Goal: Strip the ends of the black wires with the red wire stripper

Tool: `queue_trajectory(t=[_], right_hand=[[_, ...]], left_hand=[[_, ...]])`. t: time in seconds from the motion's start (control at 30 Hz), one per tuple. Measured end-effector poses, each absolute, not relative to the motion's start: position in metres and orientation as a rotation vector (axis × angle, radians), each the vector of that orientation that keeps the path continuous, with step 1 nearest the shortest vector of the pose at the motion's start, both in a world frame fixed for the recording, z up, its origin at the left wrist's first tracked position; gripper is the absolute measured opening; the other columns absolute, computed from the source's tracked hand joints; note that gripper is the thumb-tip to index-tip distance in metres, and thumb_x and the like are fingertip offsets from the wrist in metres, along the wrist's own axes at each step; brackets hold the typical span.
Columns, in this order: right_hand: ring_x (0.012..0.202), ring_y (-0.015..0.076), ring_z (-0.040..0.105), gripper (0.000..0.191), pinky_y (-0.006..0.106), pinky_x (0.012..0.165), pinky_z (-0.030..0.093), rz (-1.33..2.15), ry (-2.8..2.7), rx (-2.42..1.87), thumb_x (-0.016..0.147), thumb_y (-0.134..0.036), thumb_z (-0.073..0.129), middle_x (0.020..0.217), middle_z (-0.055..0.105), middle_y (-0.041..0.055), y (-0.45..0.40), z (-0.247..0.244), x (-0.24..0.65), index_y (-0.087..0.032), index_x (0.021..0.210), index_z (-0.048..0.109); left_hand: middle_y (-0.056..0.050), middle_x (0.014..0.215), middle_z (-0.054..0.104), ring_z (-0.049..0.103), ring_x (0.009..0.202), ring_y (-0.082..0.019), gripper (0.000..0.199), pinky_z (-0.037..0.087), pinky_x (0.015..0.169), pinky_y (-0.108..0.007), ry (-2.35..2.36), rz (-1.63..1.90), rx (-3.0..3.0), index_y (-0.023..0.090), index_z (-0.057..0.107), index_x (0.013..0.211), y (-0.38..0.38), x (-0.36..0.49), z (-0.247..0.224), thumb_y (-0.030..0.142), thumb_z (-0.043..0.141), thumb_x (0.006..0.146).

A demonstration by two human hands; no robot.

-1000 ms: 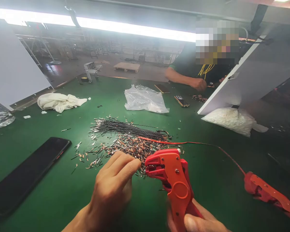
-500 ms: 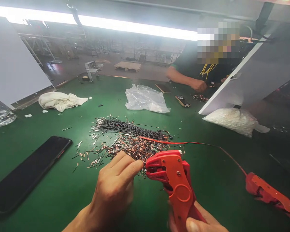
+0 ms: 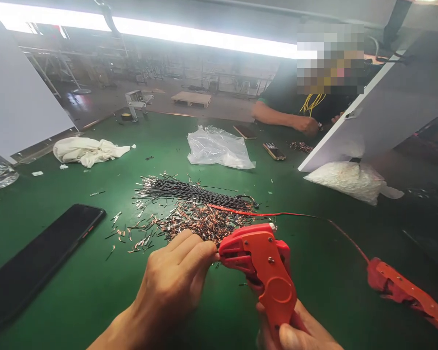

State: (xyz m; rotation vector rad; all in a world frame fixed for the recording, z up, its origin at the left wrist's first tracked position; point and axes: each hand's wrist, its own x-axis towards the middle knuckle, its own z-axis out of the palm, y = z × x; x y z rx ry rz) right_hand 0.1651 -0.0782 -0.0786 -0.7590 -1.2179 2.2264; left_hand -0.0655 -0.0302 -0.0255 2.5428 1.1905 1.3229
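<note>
My right hand (image 3: 295,330) is wrapped round the handle of a red and orange wire stripper (image 3: 273,277), whose jaws point left. My left hand (image 3: 178,272) is closed in a pinch, its fingertips right at those jaws. A bit of thin black wire shows between the fingertips and the jaws; the rest of it is hidden by the hand. Just beyond, a heap of short black and copper wire scraps (image 3: 193,221) lies on the green table (image 3: 131,291). Behind the heap rests a bundle of black wires (image 3: 190,190) with bright ends at the left.
A black phone (image 3: 47,262) lies at left, a second red stripper (image 3: 405,289) at right. A red strap (image 3: 263,214) runs across to it. Farther back are a white cloth (image 3: 87,151), a clear plastic bag (image 3: 219,148), a filled bag (image 3: 346,180) and a person (image 3: 284,104) beside a white panel.
My left fingertips have come slightly closer to the stripper's jaws, and the stripper has tilted a little. The whole view has shifted slightly.
</note>
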Motion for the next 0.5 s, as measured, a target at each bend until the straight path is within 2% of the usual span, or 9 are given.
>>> queue_trajectory(t=[0.23,0.37,0.5], right_hand=[[0.05,0.0067,0.034,0.048,0.02,0.045,0.025,2.27,-1.238,-0.667,0.073,-0.06,0.067,0.061,0.041,-0.0037,-0.067,-0.058,0.154,-0.014,0.077,0.056],[0.054,0.0077,0.035,0.045,0.021,0.049,0.026,2.212,-1.231,-0.698,0.072,-0.057,0.067,0.062,0.041,-0.0029,-0.067,-0.054,0.151,-0.014,0.074,0.053],[0.051,0.0094,0.041,0.043,0.022,0.048,0.029,2.231,-1.394,-0.483,0.077,-0.058,0.058,0.059,0.043,-0.002,-0.061,-0.06,0.152,-0.016,0.073,0.05]], left_hand=[[-0.002,0.068,0.06,0.047,0.063,-0.013,0.025,0.04,0.053,-0.022,1.223,1.344,2.529,0.015,0.065,0.094,-0.032,-0.068,-0.024,-0.003,0.052,0.084],[-0.001,0.063,0.058,0.045,0.058,-0.012,0.025,0.038,0.05,-0.021,1.257,1.294,2.595,0.016,0.068,0.092,-0.031,-0.069,-0.024,-0.002,0.053,0.083],[0.0,0.061,0.055,0.043,0.056,-0.011,0.024,0.035,0.048,-0.02,1.268,1.337,2.612,0.015,0.067,0.091,-0.033,-0.068,-0.025,-0.003,0.054,0.082]])
